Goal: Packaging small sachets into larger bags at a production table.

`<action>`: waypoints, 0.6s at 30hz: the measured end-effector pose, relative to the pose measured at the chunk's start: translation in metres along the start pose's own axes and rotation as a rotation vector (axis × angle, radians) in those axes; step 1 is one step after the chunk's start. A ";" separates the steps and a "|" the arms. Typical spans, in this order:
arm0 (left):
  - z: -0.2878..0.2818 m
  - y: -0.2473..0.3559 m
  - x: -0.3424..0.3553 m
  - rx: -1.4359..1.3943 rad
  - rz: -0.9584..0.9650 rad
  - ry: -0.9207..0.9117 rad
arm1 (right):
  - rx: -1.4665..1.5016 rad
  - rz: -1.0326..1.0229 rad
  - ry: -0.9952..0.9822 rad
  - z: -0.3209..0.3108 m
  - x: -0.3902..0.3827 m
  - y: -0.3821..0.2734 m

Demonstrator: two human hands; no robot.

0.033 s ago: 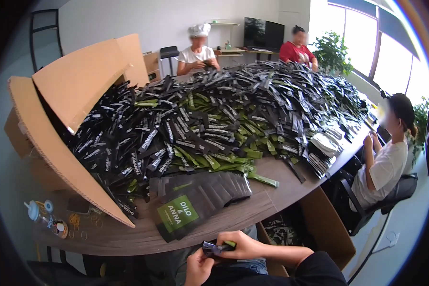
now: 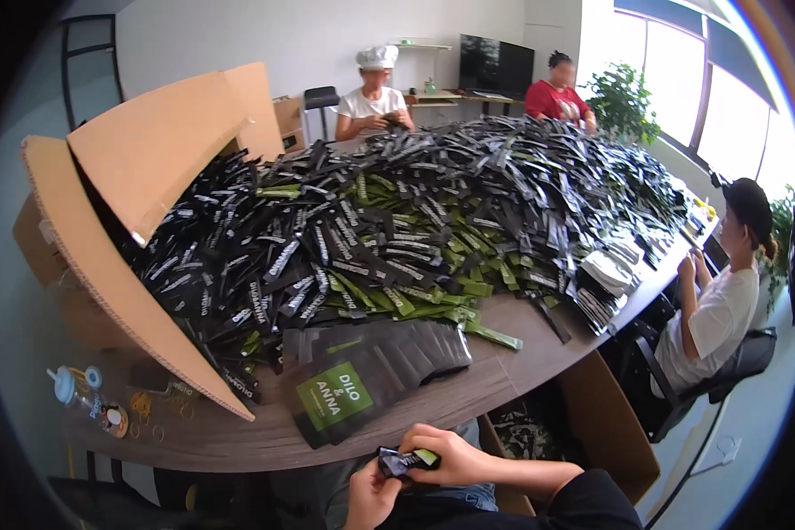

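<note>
At the table's near edge, above my lap, both hands hold a small bunch of black and green stick sachets [image 2: 399, 463]. My left hand [image 2: 373, 498] is closed on its left end, thumb on top. The fingers of my right hand [image 2: 452, 457] wrap round the right end, where a bright green piece shows. How many sachets are in the grip is hidden. Just beyond my hands lies a fanned row of flat black pouches [image 2: 393, 375] with green labels. Behind them spreads a large heap of black stick sachets [image 2: 415, 208], with green ones mixed in.
Cardboard flaps [image 2: 141, 291] wall the heap's left side. A clear bottle [image 2: 88, 406] and rubber bands [image 2: 141, 406] rest on the table [image 2: 495, 380] at left. An open carton [image 2: 614, 424] with sachets stands below the right edge. Three people sit around the table.
The view has shifted slightly, so the scene sits a little further right. In my hands the bunch has turned a little, and more of its green end shows.
</note>
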State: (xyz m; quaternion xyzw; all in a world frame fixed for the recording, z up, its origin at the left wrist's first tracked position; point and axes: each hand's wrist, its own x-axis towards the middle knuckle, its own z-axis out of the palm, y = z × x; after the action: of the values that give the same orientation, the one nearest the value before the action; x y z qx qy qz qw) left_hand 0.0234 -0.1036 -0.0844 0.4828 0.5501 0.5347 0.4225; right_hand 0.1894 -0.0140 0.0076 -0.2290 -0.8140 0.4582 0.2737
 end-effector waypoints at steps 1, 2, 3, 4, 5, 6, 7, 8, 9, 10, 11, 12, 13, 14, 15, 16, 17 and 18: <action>0.001 0.009 0.003 0.157 0.114 0.023 | 0.006 -0.010 -0.022 0.001 0.000 -0.004; -0.003 0.020 0.006 -0.199 -0.176 -0.036 | -0.112 -0.067 0.018 0.002 0.001 -0.008; -0.002 0.030 0.006 -0.204 -0.180 -0.005 | -0.225 -0.124 0.053 0.004 -0.001 -0.011; 0.000 0.038 0.006 0.035 -0.018 0.032 | -0.269 -0.165 0.035 0.005 -0.003 -0.008; 0.002 0.044 0.007 0.278 0.144 0.066 | -0.267 -0.179 0.014 0.007 -0.003 -0.008; 0.007 0.051 0.005 0.186 0.085 0.076 | -0.301 -0.162 0.007 0.009 -0.004 -0.008; 0.011 0.048 0.003 0.185 0.089 0.094 | -0.338 -0.146 0.007 0.010 -0.004 -0.008; 0.016 0.041 -0.004 0.462 0.175 0.114 | -0.356 -0.146 -0.006 0.012 -0.004 -0.005; 0.018 0.034 -0.006 0.739 0.259 0.128 | -0.357 -0.152 -0.012 0.014 -0.002 -0.002; 0.018 0.029 -0.001 0.679 0.154 -0.018 | -0.337 -0.184 -0.010 0.015 -0.002 0.003; 0.015 0.040 0.000 0.673 0.161 -0.037 | -0.317 -0.208 0.000 0.017 -0.004 0.004; 0.011 0.055 -0.001 0.651 0.153 -0.059 | -0.276 -0.203 0.008 0.014 -0.003 0.001; 0.006 0.064 0.003 0.640 0.147 -0.071 | -0.278 -0.202 0.024 0.013 -0.002 0.002; 0.004 0.054 0.003 0.620 0.111 -0.084 | -0.269 -0.160 0.085 0.011 -0.002 0.003; 0.000 0.056 0.006 0.628 0.120 -0.097 | -0.258 -0.119 0.146 0.010 -0.001 0.004; -0.005 0.059 0.006 0.666 0.164 -0.078 | -0.223 -0.003 0.167 0.009 0.001 -0.004; -0.004 0.073 0.007 0.701 0.208 -0.063 | -0.224 0.005 0.176 0.005 -0.001 -0.004; -0.004 0.090 0.005 0.668 0.098 -0.005 | -0.119 0.121 0.136 0.000 -0.003 -0.003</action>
State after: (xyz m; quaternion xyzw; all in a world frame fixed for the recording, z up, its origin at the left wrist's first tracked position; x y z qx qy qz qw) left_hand 0.0262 -0.1024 0.0059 0.6216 0.6701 0.3434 0.2159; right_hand 0.1918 -0.0172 0.0098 -0.3245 -0.8039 0.4081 0.2862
